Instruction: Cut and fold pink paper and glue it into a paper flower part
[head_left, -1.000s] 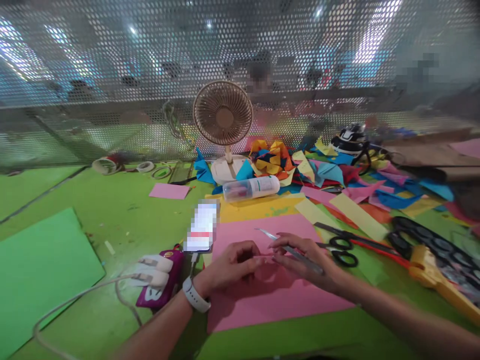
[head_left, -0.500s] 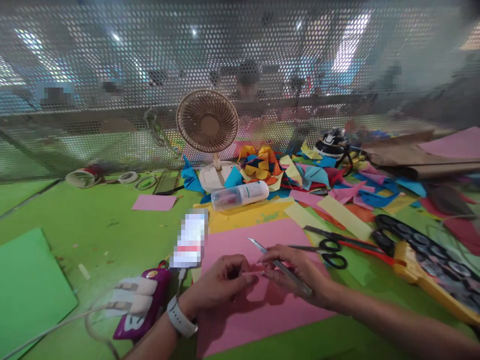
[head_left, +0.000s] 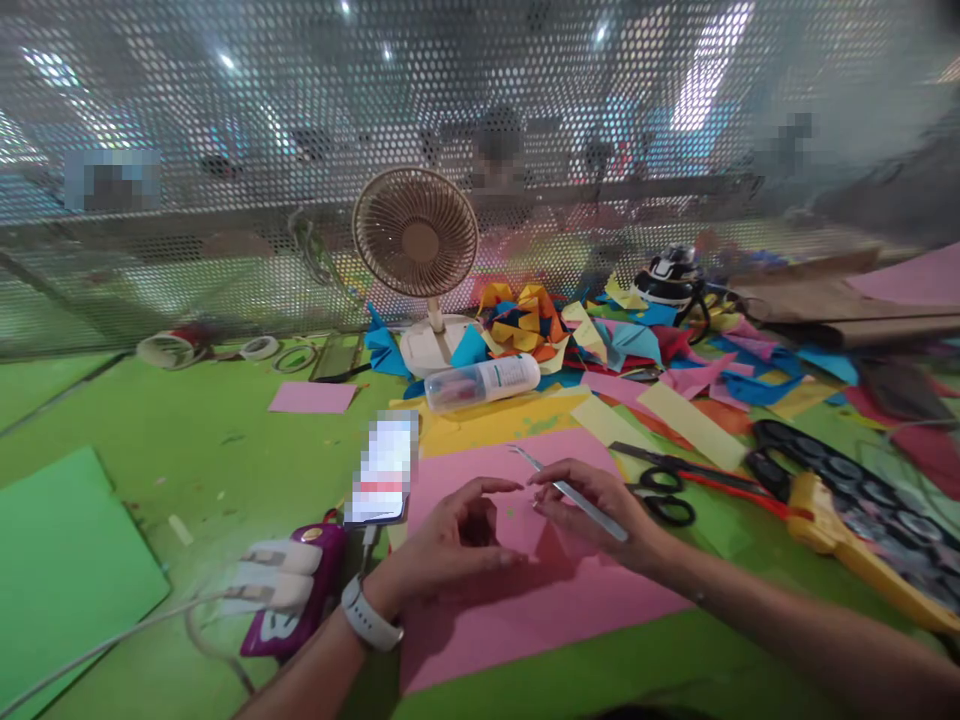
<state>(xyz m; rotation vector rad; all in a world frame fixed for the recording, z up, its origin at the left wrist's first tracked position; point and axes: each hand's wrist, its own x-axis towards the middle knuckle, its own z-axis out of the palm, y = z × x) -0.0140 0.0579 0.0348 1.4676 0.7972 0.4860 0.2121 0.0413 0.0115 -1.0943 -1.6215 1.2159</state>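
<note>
My right hand [head_left: 611, 520] holds silver tweezers [head_left: 576, 496] with a bent, split tip pointing up and left. The tweezers lie across the fingers, above a large pink paper sheet [head_left: 480, 635]. To the left, my left hand [head_left: 454, 545] is over the same sheet, thumb and forefinger spread apart with nothing visible between them. A white watch band circles the left wrist. The fingertips of both hands are close together. Black-handled scissors [head_left: 670, 510] lie just beyond my right hand. A small green speck shows on the pink sheet between the hands.
A phone [head_left: 384, 470] with a cable and a purple power strip [head_left: 296, 590] lie left. Behind are a clear bottle [head_left: 484, 382], a fan [head_left: 416, 235] and heaped folded paper [head_left: 525, 320]. A yellow-handled tool [head_left: 817, 515] and a black palette [head_left: 855, 490] are right.
The left thumb and forefinger have spread apart; the pink paper strip that was between the hands no longer shows. The tweezers stay in my right hand, shifted slightly up. The view has tilted slightly.
</note>
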